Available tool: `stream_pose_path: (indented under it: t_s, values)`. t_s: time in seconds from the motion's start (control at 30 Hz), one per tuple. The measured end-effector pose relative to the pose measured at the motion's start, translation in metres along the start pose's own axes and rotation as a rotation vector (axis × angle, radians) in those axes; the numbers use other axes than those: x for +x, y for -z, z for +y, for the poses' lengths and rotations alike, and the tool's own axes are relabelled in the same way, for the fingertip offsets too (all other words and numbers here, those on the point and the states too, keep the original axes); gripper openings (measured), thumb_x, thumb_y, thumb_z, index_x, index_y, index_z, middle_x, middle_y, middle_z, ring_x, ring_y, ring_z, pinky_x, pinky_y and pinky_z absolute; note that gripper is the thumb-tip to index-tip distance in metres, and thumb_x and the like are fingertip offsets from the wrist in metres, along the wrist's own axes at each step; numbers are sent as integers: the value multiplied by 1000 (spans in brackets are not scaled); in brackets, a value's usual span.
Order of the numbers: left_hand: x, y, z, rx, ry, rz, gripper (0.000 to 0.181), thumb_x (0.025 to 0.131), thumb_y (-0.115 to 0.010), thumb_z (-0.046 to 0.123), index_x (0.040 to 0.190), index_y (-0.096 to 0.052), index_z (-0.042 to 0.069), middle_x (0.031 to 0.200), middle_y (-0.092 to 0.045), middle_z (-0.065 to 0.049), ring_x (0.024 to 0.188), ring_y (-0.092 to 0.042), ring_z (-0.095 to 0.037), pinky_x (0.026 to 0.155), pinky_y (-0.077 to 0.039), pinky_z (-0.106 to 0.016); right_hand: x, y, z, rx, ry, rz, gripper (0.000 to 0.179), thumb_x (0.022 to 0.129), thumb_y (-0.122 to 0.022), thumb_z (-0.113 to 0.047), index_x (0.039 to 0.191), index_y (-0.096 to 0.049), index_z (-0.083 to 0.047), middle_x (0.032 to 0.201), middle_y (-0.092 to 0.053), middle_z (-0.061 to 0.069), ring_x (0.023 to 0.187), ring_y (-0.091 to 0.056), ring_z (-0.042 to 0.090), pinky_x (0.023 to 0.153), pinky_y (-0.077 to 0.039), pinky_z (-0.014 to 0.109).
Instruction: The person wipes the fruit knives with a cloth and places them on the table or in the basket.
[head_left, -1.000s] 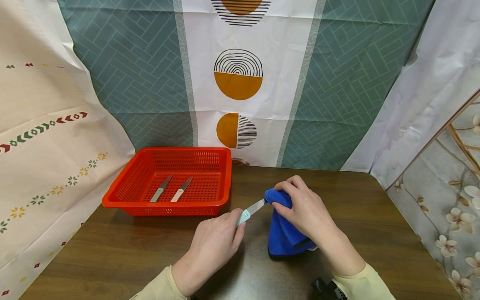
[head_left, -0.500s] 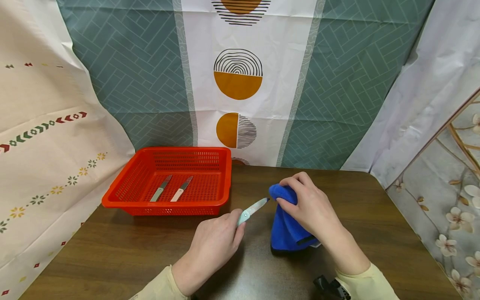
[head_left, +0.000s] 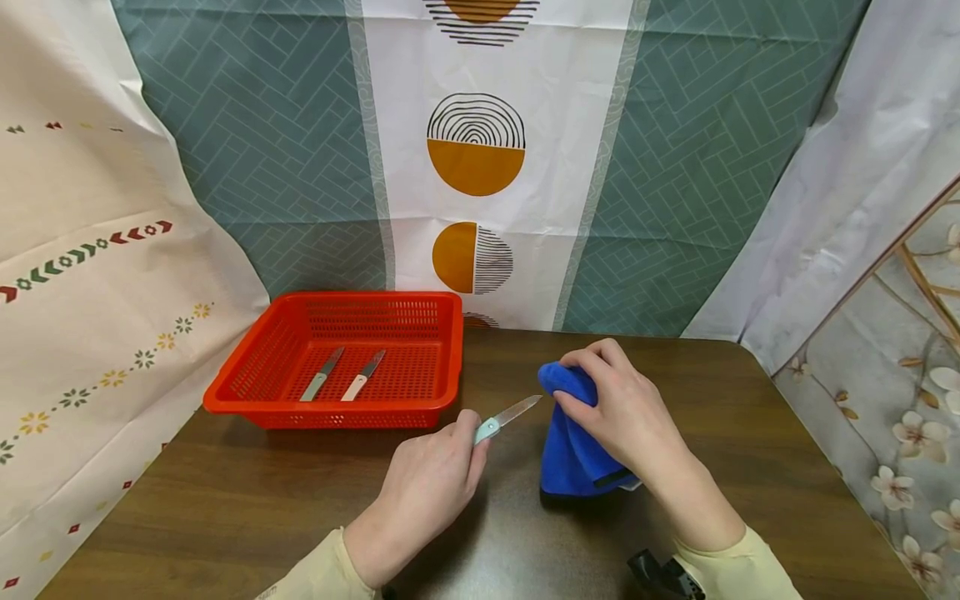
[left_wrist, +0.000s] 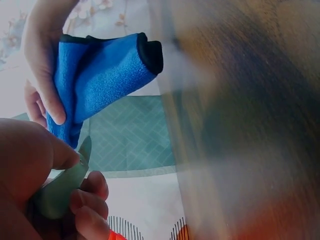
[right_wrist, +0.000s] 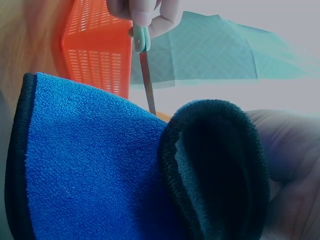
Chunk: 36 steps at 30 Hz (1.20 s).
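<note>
My left hand [head_left: 435, 473] grips a small knife by its mint-green handle [head_left: 487, 430]. The bare blade [head_left: 519, 409] points up and to the right, its tip just short of the cloth in the head view. My right hand [head_left: 626, 408] pinches the folded blue cloth [head_left: 573, 454] near its top, thumb on the near side. Dark edging lines the cloth, which hangs down from the fingers; the left wrist view shows the cloth [left_wrist: 102, 75] beyond the knife handle [left_wrist: 62, 192]. In the right wrist view the cloth [right_wrist: 95, 165] covers much of the frame, with the blade [right_wrist: 147, 82] behind it.
A red perforated basket [head_left: 442, 408] stands at the back left of the wooden table [head_left: 225, 500]. Two knives lie in it, one with a grey-green handle [head_left: 314, 387] and one with a pale pink handle [head_left: 355, 389]. Patterned cloths [head_left: 300, 167] hang behind and beside the table.
The cloth has come off the blade tip: my right hand has moved it slightly right and upward. The blade now shows bare to its tip. My left hand has barely moved.
</note>
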<state>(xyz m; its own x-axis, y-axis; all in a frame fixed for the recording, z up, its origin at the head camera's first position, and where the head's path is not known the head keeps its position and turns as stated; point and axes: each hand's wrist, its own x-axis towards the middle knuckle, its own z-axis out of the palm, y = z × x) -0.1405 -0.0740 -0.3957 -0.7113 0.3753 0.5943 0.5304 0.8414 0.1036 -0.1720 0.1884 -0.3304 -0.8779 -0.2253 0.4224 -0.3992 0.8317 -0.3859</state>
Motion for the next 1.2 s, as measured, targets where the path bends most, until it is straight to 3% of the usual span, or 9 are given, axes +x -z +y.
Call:
stream_pose_path:
  t_s: [0.23, 0.67, 1.2]
  values:
    - [0, -2, -1, 19, -9, 13, 27, 100, -81, 22, 96, -55, 12, 66, -47, 5, 47, -41, -10, 41, -28, -26, 1, 1, 0, 3, -6, -4, 36, 97, -86, -23, 130, -74, -15, 126, -61, 11, 105, -71, 34, 88, -63, 58]
    - [2, 1, 0, -3, 45, -90, 22, 105, -74, 19, 91, -58, 14, 69, -49, 5, 50, -46, -11, 43, -32, -27, 0, 1, 0, 3, -9, -7, 36, 97, -86, -24, 130, -74, -15, 126, -61, 11, 106, -71, 34, 89, -63, 58]
    - [4, 0, -4, -27, 17, -118, 17, 103, -77, 15, 95, -63, 13, 70, -53, 5, 56, -47, -15, 53, -40, -30, 1, 3, -2, 7, -19, -9, 35, 98, -85, -24, 130, -75, -16, 127, -61, 11, 107, -71, 34, 89, -62, 59]
